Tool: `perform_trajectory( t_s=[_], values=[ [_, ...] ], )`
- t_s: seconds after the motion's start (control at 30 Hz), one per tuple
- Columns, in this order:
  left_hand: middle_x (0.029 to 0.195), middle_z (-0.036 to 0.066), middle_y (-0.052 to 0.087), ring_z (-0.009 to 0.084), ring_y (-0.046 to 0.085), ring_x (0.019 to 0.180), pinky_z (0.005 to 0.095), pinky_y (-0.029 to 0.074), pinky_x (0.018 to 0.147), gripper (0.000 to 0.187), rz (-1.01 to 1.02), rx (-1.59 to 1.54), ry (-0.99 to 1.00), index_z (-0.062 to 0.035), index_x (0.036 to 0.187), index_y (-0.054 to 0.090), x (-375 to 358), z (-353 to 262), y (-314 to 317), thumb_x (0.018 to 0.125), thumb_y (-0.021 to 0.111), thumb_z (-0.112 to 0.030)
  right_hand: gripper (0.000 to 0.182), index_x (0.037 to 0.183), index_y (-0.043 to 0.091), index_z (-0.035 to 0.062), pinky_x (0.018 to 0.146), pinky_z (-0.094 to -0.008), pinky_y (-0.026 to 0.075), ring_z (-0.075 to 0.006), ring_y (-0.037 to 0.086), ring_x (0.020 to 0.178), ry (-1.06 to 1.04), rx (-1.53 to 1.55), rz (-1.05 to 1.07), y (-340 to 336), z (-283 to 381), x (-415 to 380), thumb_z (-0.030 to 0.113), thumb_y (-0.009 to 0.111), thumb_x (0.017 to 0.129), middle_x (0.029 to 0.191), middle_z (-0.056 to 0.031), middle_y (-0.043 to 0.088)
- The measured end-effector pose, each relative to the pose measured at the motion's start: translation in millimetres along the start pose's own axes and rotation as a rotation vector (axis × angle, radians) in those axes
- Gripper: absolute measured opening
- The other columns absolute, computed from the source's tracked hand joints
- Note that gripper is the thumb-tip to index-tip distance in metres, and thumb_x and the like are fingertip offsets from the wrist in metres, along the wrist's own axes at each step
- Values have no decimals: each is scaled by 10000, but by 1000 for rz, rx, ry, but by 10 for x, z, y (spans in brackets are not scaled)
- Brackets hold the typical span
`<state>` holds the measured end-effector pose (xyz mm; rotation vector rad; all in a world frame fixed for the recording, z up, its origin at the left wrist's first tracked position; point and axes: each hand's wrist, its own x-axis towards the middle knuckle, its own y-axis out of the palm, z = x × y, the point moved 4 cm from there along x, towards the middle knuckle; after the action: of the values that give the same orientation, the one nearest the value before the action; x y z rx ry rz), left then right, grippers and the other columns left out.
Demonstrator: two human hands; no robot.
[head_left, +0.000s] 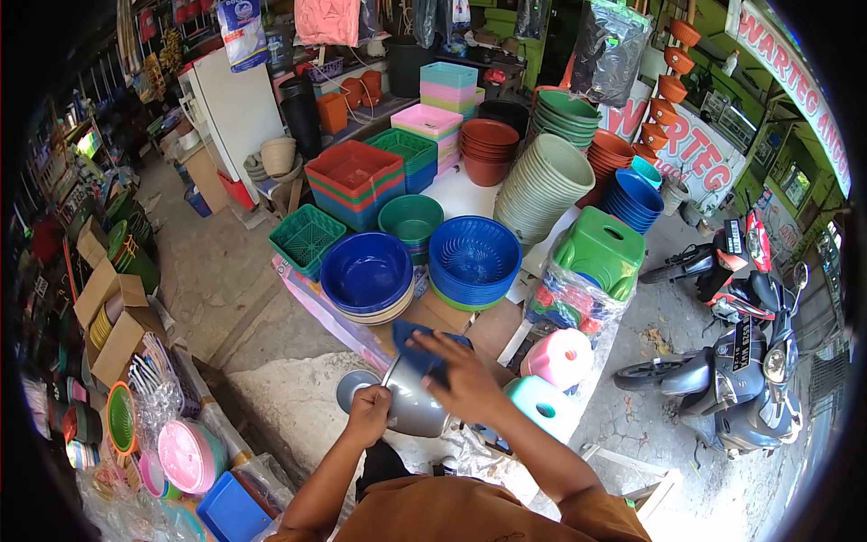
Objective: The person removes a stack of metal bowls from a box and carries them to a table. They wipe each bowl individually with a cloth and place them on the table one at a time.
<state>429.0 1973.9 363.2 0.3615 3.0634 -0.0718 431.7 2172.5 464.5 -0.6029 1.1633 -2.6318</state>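
My left hand (368, 415) grips the edge of a shiny grey plastic pail (415, 420), tilted in front of my body. My right hand (465, 379) presses a dark blue cloth (413, 348) against the pail's upper side; its fingers are slightly smeared by motion. Just left of the pail, below the table edge, shows a smaller grey round vessel (355, 390), partly hidden by my left hand. Beyond my hands stand a stack of dark blue basins (366, 271) and a stack of ribbed blue basins (474, 257).
The table carries red and green baskets (354, 172), tall pale green buckets (546, 185) and a green stool (601, 248). Pink (558, 357) and turquoise stools (542, 408) sit near my right arm. Motorcycles (741, 361) park at right. More plasticware and cardboard boxes (117, 321) lie at left.
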Motion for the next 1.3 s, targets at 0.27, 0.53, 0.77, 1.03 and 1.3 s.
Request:
perform_trajectory(
  t_s=[0.27,0.53,0.77,1.03,1.3],
  values=[
    [1043,112,642,216,641,918,360,526,805,616,-63,-573,-146,-11,1160,548,8,-111,86,929,437,-571,492,1227,534,1,972,-334,401,-211,556,1052,838,1412,-369,406,-925,-342,365,566,897,1143,-106,605],
    [1398,86,438,263,423,1278,424,324,1079,776,-55,-1095,-259,-119,1387,387,196,-303,544,873,343,-700,617,1417,214,-113,1137,-424,124,-333,130,1420,282,595,-854,875,-236,-461,251,417,962,1508,-241,193],
    [1388,130,444,294,428,1280,474,338,1073,856,36,-978,-422,-99,1380,391,139,-200,522,838,303,-755,726,1407,435,261,1100,-589,103,-356,186,1408,5,-192,-144,564,172,-309,358,621,712,1512,-5,307],
    [1069,114,634,211,638,928,352,519,818,486,-25,-599,-477,23,1191,527,62,198,405,849,717,-265,463,1232,544,-19,1049,-407,327,-354,427,1266,162,108,-165,502,-634,-5,338,480,945,1305,-153,534],
    [1027,86,650,168,623,910,317,507,807,355,-27,-462,-431,-9,1123,587,231,543,210,828,725,-150,662,1229,529,-74,976,-317,366,-250,532,1084,1146,861,-435,1609,-1308,-1142,511,491,923,1185,-193,579]
  ],
)
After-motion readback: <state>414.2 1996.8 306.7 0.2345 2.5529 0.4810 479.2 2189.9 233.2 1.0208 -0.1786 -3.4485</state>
